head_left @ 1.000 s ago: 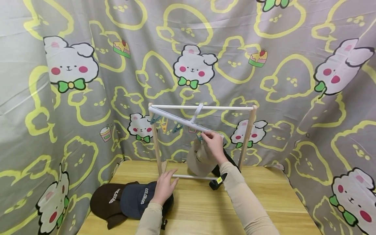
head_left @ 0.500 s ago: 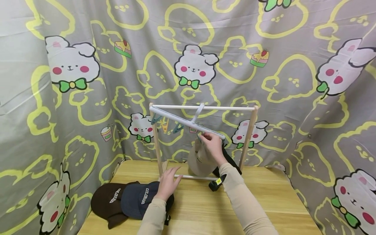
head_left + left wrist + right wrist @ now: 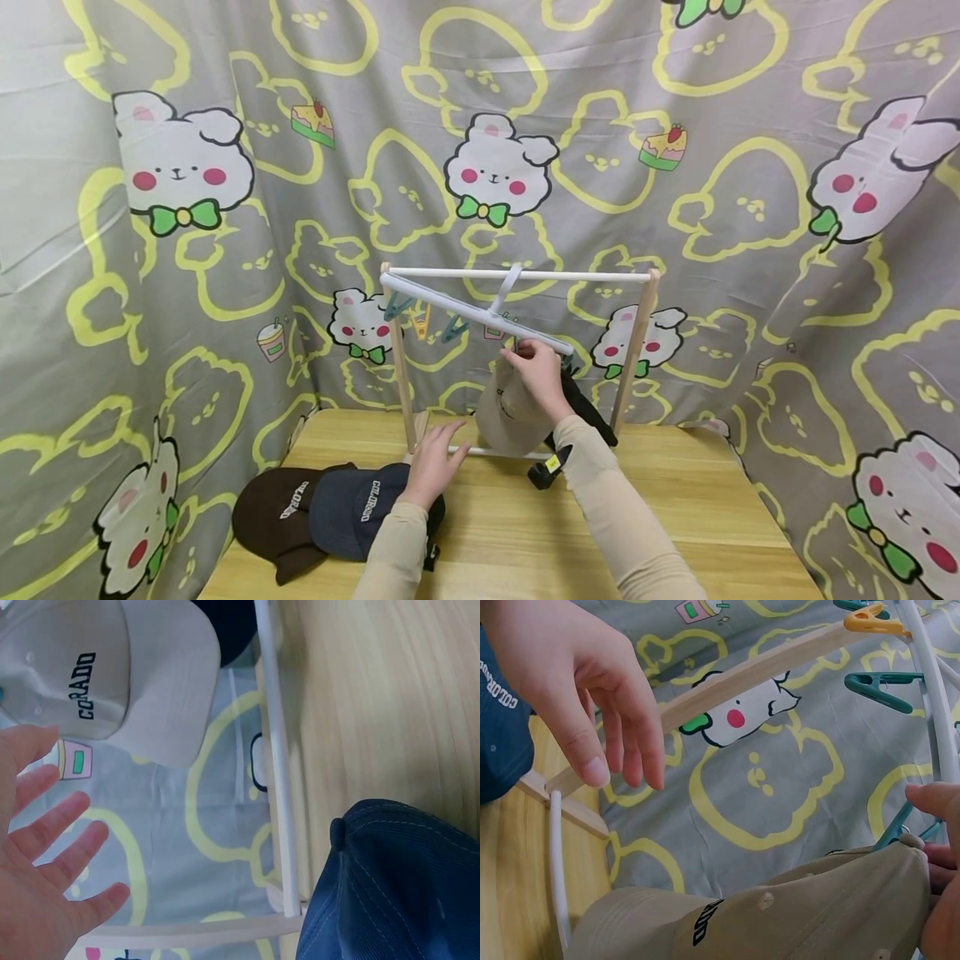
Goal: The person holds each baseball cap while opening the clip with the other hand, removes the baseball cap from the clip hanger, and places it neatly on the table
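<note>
A beige cap (image 3: pixel 510 412) hangs under the low end of a tilted white clip hanger (image 3: pixel 465 310) on a small wooden rack (image 3: pixel 633 350). My right hand (image 3: pixel 527 357) pinches the cap's top right at the hanger; the right wrist view shows the cap's crown (image 3: pixel 795 915) beside a teal clip (image 3: pixel 877 686) and my fingertips (image 3: pixel 935 801). My left hand (image 3: pixel 450 437) hovers open with spread fingers over the navy cap (image 3: pixel 348 510), near the rack's white bottom rod (image 3: pixel 495 452). In the left wrist view the open left hand (image 3: pixel 67 847) holds nothing, below the beige cap (image 3: pixel 127 675).
A brown cap (image 3: pixel 272 515) lies left of the navy cap on the wooden table (image 3: pixel 675 517). A black cap (image 3: pixel 583 402) hangs behind my right forearm, with a yellow tag (image 3: pixel 553 463) low down. Printed cloth closes in the back and both sides.
The beige cap has swung a little left and up under my right hand. My left hand has slid slightly forward and right toward the rack's bottom rod.
</note>
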`<action>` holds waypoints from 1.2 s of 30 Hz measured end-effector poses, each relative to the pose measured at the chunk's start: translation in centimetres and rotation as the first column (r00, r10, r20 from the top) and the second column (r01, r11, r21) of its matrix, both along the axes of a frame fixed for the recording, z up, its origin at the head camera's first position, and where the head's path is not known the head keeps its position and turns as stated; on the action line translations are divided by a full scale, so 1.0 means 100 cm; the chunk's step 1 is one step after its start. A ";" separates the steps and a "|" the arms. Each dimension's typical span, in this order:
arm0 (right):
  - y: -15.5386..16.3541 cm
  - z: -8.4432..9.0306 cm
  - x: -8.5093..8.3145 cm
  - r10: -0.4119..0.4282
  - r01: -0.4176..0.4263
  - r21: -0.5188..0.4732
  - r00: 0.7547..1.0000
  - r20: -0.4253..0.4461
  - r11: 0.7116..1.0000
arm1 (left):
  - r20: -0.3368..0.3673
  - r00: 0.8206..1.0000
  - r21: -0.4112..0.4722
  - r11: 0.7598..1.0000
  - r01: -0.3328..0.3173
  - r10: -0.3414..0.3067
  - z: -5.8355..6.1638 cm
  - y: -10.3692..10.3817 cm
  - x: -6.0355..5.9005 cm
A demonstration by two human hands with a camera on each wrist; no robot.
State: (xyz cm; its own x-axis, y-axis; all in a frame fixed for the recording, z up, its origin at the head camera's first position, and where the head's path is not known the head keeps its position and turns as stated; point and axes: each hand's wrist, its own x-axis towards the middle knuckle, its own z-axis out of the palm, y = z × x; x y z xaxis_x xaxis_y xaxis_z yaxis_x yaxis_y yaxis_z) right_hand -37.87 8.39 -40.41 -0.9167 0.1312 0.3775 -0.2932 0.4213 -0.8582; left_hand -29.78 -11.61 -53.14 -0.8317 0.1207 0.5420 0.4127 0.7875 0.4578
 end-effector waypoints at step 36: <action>-0.012 0.001 0.000 -0.088 0.090 0.067 0.996 -0.025 0.994 | 0.069 0.997 0.037 0.999 0.021 -0.023 0.013 0.012 -0.003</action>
